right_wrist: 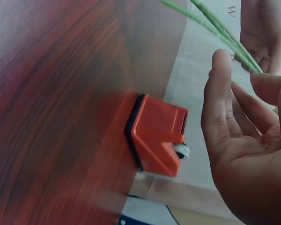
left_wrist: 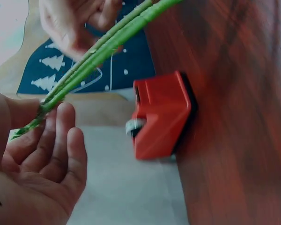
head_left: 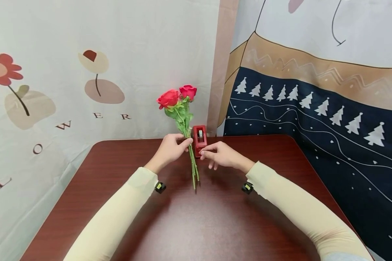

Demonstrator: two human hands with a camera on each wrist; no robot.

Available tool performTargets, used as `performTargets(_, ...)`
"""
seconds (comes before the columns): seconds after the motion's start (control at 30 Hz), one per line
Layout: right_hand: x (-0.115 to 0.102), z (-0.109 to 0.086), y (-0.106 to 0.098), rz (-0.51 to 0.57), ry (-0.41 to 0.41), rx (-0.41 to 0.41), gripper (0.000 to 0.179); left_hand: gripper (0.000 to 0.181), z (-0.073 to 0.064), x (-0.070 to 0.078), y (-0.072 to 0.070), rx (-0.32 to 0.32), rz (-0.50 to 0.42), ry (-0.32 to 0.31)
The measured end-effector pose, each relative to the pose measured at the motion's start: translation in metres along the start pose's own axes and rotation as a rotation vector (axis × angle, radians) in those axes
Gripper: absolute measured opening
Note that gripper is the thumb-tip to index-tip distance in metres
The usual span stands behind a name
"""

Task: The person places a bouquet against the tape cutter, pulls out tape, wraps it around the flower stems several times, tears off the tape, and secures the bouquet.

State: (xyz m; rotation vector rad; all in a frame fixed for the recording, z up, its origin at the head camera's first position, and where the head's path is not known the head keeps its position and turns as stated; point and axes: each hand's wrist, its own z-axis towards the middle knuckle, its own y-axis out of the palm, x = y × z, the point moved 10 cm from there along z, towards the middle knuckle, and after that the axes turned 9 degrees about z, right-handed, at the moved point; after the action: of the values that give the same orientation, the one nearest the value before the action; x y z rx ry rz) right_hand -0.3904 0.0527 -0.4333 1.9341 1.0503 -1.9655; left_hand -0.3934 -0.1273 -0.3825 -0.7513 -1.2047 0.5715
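Observation:
Two red artificial roses (head_left: 168, 98) with green leaves stand tilted over the far part of the table, their long stems hanging downward. My left hand (head_left: 171, 148) pinches the stems (left_wrist: 91, 61) between thumb and fingers, just below the leaves. To the right of the stems is my right hand (head_left: 223, 156), its thumb and forefinger close together and the other fingers loosely bent. I see nothing held in it, though its fingertips are partly hidden in the right wrist view. Behind the hands sits a red tape dispenser (head_left: 200, 141) with a small roll of tape (right_wrist: 181, 151).
The dark reddish-brown table (head_left: 196, 224) has rounded far corners. A pale curtain printed with flowers and letters (head_left: 150, 54) hangs behind it. On the right hangs a navy cloth with white trees (head_left: 313, 127). Each wrist carries a small black camera (head_left: 160, 187).

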Motion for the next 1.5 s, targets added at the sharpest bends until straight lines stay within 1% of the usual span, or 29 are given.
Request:
performTargets(0.1,0.005,-0.004,-0.008,-0.03,0.013,0.011,0.033,0.033,-0.001,-0.016,-0.01,-0.039,0.044,-0.025)
performTargets(0.2,0.009,-0.008,-0.017,-0.054,0.031,0.02,0.032,0.033,-0.003,-0.037,-0.019,-0.106,0.094,-0.066)
performTargets(0.3,0.012,-0.011,-0.026,-0.068,0.047,0.033,0.031,0.033,-0.008,-0.06,-0.025,-0.175,0.134,-0.118)
performTargets(0.4,0.016,-0.013,-0.032,-0.076,0.058,0.041,0.03,0.033,-0.014,-0.081,-0.029,-0.228,0.163,-0.165)
performTargets(0.53,0.026,-0.016,-0.039,-0.094,0.078,0.055,0.031,0.032,-0.025,-0.103,-0.028,-0.284,0.17,-0.214)
performTargets(0.67,0.034,-0.019,-0.045,-0.116,0.087,0.073,0.03,0.029,-0.036,-0.121,-0.025,-0.331,0.129,-0.269)
performTargets(0.83,0.04,-0.019,-0.048,-0.132,0.086,0.079,0.029,0.029,-0.048,-0.135,-0.017,-0.413,0.094,-0.294)
performTargets(0.93,0.042,-0.018,-0.046,-0.134,0.086,0.076,0.029,0.027,-0.056,-0.142,-0.013,-0.464,0.1,-0.294)
performTargets(0.97,0.042,-0.018,-0.046,-0.134,0.085,0.075,0.029,0.026,-0.057,-0.145,-0.013,-0.474,0.1,-0.303)
performTargets(1.1,0.043,-0.017,-0.045,-0.134,0.08,0.074,0.029,0.024,-0.062,-0.155,-0.011,-0.487,0.123,-0.336)
performTargets(1.17,0.045,-0.017,-0.045,-0.135,0.082,0.077,0.029,0.022,-0.064,-0.161,-0.012,-0.48,0.141,-0.367)
performTargets(1.3,0.047,-0.018,-0.045,-0.133,0.086,0.076,0.028,0.023,-0.067,-0.164,-0.017,-0.443,0.19,-0.398)
performTargets(1.4,0.046,-0.018,-0.044,-0.128,0.091,0.078,0.028,0.024,-0.066,-0.166,-0.023,-0.407,0.24,-0.391)
performTargets(1.5,0.047,-0.018,-0.044,-0.123,0.098,0.079,0.029,0.025,-0.065,-0.172,-0.027,-0.392,0.284,-0.38)
